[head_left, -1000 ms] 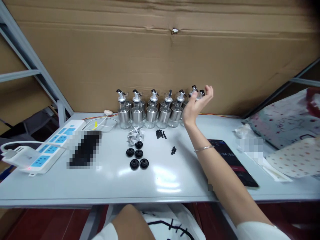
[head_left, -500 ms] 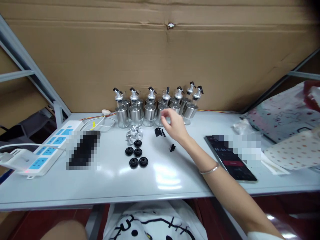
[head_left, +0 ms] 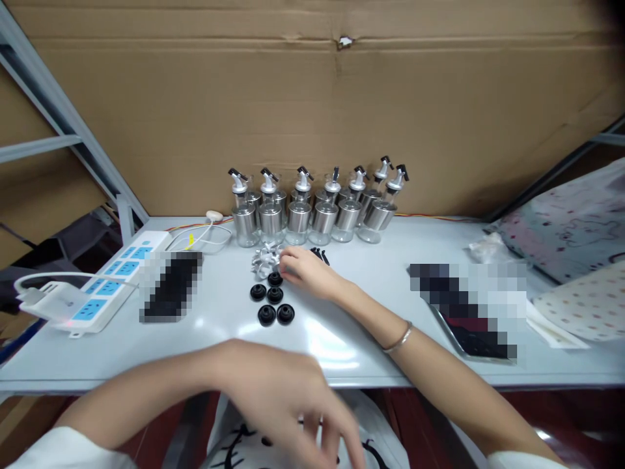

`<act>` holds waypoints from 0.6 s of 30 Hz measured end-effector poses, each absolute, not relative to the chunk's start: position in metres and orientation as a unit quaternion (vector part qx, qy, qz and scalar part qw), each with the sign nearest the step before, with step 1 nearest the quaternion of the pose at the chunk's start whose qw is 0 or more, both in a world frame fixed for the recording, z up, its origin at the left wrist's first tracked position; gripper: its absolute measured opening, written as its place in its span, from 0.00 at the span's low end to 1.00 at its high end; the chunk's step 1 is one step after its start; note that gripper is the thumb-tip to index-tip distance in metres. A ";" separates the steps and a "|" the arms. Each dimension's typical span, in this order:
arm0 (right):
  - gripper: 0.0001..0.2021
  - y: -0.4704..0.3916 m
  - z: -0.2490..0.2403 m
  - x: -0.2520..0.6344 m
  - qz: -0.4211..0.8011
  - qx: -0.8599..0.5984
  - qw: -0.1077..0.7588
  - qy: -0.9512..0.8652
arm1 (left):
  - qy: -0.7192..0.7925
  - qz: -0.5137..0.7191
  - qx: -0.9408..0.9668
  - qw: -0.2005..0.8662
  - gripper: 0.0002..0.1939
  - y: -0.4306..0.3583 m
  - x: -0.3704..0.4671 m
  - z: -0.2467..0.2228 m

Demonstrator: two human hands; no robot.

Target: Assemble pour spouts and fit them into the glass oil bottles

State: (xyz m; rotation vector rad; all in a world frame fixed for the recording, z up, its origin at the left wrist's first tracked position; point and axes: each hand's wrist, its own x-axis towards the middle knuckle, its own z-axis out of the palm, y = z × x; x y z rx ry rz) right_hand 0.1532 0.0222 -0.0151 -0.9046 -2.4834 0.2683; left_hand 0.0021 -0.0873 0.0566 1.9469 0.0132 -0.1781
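My right hand (head_left: 308,270) reaches across the table with its fingers curled down at the right edge of a pile of pale grey spout pieces (head_left: 266,259). What its fingertips hold, if anything, is hidden. Several round black stoppers (head_left: 275,294) lie just below the pile. Short black levers (head_left: 320,254) show partly behind my right hand. My left hand (head_left: 293,404), smeared by motion, hangs over the table's front edge with its fingers apart, holding nothing visible.
Several glass-and-steel bottles (head_left: 297,218) with pourer tops stand against the cardboard wall (head_left: 293,98). A white power strip (head_left: 105,286) and a blurred-out phone (head_left: 172,286) are at left. Another phone (head_left: 469,326) and patterned fabric bags (head_left: 581,299) are at right.
My right hand has moved left and down from near the bottles to the spout pile. My left hand has come into view at the front. The view has shifted slightly.
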 end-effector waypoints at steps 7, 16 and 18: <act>0.06 0.018 -0.013 0.167 0.202 -0.339 0.283 -0.874 | 0.260 0.405 0.860 0.172 0.07 -0.030 0.001 0.035; 0.04 0.015 -0.002 0.178 0.360 -0.365 0.448 -0.733 | 0.353 0.383 0.853 0.038 0.03 -0.003 -0.020 0.005; 0.06 0.015 -0.002 0.179 0.456 -0.343 0.463 -0.678 | 0.315 0.386 0.867 0.020 0.04 -0.005 -0.016 0.001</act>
